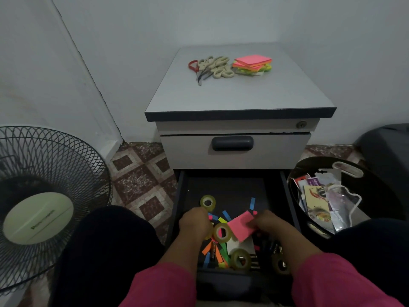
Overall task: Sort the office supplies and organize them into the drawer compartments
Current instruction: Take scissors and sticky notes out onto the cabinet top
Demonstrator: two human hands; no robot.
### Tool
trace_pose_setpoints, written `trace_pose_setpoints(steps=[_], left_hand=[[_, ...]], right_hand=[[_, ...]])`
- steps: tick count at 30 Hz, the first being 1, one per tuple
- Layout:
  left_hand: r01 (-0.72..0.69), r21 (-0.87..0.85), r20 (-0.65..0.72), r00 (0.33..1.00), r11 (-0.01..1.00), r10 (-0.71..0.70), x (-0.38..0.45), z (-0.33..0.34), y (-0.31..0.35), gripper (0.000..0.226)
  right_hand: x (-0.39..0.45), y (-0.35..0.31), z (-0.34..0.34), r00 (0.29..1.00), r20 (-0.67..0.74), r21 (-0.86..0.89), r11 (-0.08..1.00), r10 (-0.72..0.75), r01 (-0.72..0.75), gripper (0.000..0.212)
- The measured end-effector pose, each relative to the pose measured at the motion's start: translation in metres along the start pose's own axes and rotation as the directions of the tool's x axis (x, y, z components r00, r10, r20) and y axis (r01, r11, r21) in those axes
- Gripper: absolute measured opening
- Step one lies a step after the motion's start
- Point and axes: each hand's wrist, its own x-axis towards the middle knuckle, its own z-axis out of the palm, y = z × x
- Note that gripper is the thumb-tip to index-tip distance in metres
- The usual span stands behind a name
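Bottom drawer (230, 185), pulled out; contents unsorted, and no dividers can be made out.
- Pink sticky-note pad (241, 226): held at its near edge by the right hand (269, 224), grip pinched on the pad.
- Left hand (194, 222): fingers curled down among the loose page flags (223, 220), beside a tape roll (222, 232); what it holds, if anything, cannot be told.
- Other tape rolls: one further back (208, 203), one at the front (240, 259).
- Batteries (213, 250): lying among the flags.

Cabinet top (239, 94): scissors (211, 68), sticky-note stack (252, 65).

Handling advice: lift the pad flat and clear of the flags; likely best added to the stack above. Gather like with like.
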Motion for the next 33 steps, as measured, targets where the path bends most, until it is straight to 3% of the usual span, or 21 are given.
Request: trace_pose_setpoints(steps=[5,9,13,16,23,29,33], left_hand=[[-0.038,0.072,-0.021,0.999,0.997,0.040,-0.006,0.000,0.002,0.027],[-0.215,0.050,0.022,0.977,0.975,0.214,-0.009,-0.001,0.010,0.018],[-0.455,-0.062,0.232,0.859,0.888,0.457,-0.018,0.008,0.018,0.013],[-0.551,-0.061,0.309,0.782,0.832,0.541,-0.023,0.017,0.021,0.028],[-0.570,0.088,0.300,0.797,0.817,0.524,-0.024,0.020,0.015,0.031],[-0.534,-0.026,0.367,0.781,0.845,0.505,-0.026,0.029,0.019,0.039],[-0.476,-0.010,0.445,0.786,0.880,0.430,-0.027,0.039,0.024,0.045]], right_hand=[[-0.003,0.006,0.010,1.000,0.030,-0.163,0.987,-0.008,0.013,0.042],[-0.002,0.004,0.010,0.999,-0.028,-0.169,0.986,-0.024,0.019,0.042],[0.001,0.006,0.009,0.998,-0.064,-0.096,0.995,-0.001,-0.005,0.043],[0.001,0.007,0.007,0.997,-0.072,-0.089,0.996,0.024,-0.030,0.042],[0.001,0.008,0.006,0.996,-0.081,-0.103,0.994,0.028,-0.036,0.042],[0.000,0.009,0.007,0.996,-0.085,-0.103,0.995,0.009,-0.018,0.043],[-0.002,0.010,0.006,0.995,-0.100,-0.100,0.995,-0.009,-0.001,0.040]])
